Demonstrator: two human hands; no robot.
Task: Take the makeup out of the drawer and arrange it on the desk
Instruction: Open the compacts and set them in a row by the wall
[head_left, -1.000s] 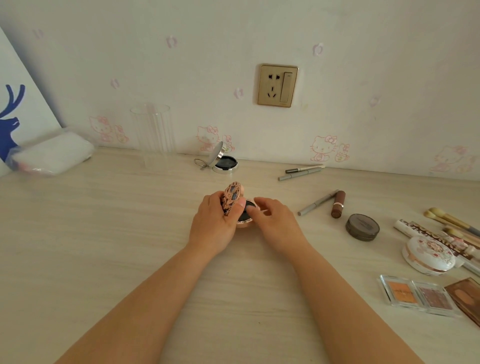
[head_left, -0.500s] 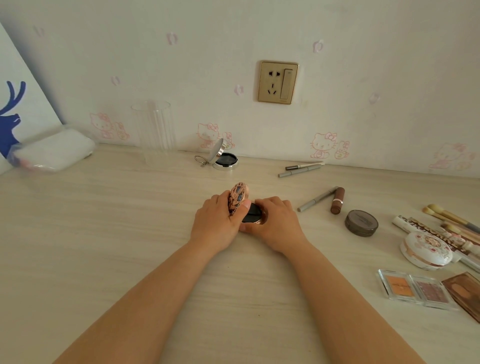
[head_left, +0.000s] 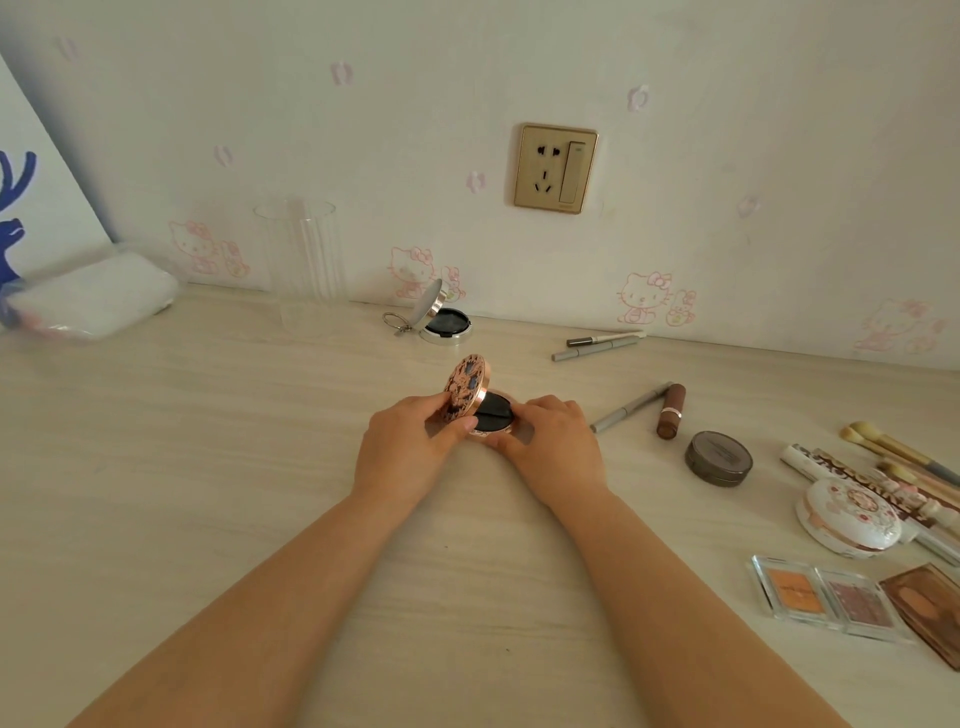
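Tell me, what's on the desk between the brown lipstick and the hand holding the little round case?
In the head view, a grey pencil lies slanted between the right hand and the brown lipstick; its far end nearly meets the lipstick's top.

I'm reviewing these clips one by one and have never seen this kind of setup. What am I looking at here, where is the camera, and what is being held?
There is no machine: a person works with bare hands, filmed by one wide-angle camera worn on the head, looking forward and down. The left hand pinches the raised, patterned rose-gold lid of a round compact; the right hand grips its base, where a black puff shows. On the pale wooden desk lie an open silver compact, grey pencils, a brown lipstick, a round dark grey case, a white floral compact, clear eyeshadow palettes, brushes and a clear ribbed cup.
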